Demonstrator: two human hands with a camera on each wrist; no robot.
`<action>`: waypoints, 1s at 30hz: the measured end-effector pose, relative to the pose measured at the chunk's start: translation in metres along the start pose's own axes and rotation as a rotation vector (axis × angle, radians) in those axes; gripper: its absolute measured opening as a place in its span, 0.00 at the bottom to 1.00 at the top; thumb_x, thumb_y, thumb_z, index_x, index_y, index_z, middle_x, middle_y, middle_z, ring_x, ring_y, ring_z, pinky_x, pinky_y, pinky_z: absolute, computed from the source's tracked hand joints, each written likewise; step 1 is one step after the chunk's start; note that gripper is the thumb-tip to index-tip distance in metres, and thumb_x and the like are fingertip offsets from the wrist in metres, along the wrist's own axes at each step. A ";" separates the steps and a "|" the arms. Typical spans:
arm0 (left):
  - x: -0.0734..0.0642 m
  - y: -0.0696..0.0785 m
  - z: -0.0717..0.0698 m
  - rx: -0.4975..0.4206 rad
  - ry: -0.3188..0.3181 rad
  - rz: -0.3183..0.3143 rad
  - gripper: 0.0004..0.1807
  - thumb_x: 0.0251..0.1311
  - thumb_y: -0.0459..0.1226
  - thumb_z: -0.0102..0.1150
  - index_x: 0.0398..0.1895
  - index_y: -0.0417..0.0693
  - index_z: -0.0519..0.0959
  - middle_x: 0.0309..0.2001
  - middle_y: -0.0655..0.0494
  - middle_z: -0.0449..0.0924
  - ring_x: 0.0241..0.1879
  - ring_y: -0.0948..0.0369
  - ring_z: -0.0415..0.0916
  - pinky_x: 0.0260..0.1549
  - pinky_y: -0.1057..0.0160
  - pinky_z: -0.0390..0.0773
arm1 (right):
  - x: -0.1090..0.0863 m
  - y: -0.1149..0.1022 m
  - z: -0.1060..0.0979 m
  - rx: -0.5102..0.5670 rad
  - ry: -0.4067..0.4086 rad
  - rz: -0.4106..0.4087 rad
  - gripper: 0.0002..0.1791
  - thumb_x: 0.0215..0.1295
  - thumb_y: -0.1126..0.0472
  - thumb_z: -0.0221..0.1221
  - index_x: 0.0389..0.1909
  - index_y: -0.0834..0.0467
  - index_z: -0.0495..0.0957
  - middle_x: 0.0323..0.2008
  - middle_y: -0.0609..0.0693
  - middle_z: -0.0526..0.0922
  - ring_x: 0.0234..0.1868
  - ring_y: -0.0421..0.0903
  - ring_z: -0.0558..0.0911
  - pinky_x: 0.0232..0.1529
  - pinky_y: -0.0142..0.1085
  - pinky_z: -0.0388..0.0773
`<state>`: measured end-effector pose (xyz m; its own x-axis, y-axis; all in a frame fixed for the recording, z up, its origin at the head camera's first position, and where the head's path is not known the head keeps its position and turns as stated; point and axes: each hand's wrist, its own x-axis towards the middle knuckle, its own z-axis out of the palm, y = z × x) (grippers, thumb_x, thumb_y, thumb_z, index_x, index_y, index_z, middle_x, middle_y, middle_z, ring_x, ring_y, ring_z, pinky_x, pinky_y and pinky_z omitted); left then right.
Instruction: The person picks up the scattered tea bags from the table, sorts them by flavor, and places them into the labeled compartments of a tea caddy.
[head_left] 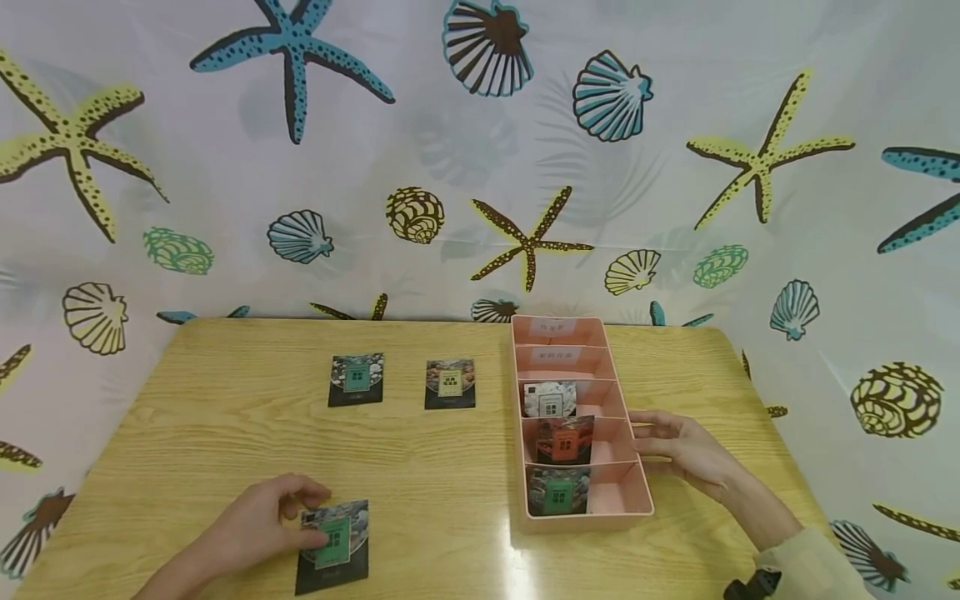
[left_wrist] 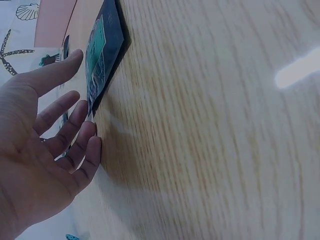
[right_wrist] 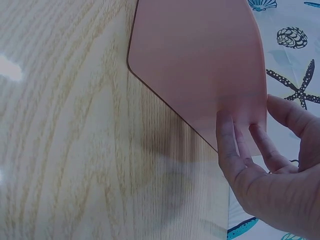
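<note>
My left hand (head_left: 258, 521) is at the left edge of a dark sachet with a green label (head_left: 341, 550) on the table. The thumb reaches over the label in the head view; in the left wrist view, thumb and fingers (left_wrist: 67, 107) are spread, with fingertips right at the sachet's edge. My right hand (head_left: 686, 454) rests its fingertips against the right side of a pink divided box (head_left: 626, 492), thumb near the rim. A white sachet (head_left: 550, 400), a red-labelled sachet (head_left: 564, 440) and a green-labelled sachet (head_left: 558, 492) stand in its three nearer compartments.
Farther back on the wooden table (head_left: 247, 417) lie a teal-labelled sachet (head_left: 357, 380) and a cream-labelled sachet (head_left: 450, 383). Paper labels mark the box's two far compartments. A shell-and-starfish cloth (head_left: 480, 158) hangs behind the table and along its sides.
</note>
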<state>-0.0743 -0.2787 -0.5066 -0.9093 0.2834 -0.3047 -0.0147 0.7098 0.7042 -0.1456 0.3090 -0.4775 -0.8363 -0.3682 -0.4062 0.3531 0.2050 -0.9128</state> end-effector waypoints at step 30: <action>0.007 -0.002 0.005 -0.020 -0.005 -0.036 0.28 0.46 0.40 0.85 0.51 0.43 0.86 0.36 0.55 0.79 0.32 0.64 0.68 0.30 0.68 0.71 | 0.001 -0.002 0.001 -0.006 -0.003 0.000 0.40 0.76 0.59 0.63 0.81 0.68 0.57 0.67 0.59 0.80 0.57 0.43 0.86 0.59 0.41 0.86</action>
<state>-0.0786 -0.2752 -0.5135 -0.9061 0.2610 -0.3329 -0.0555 0.7069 0.7052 -0.1462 0.3073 -0.4764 -0.8353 -0.3706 -0.4061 0.3505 0.2099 -0.9127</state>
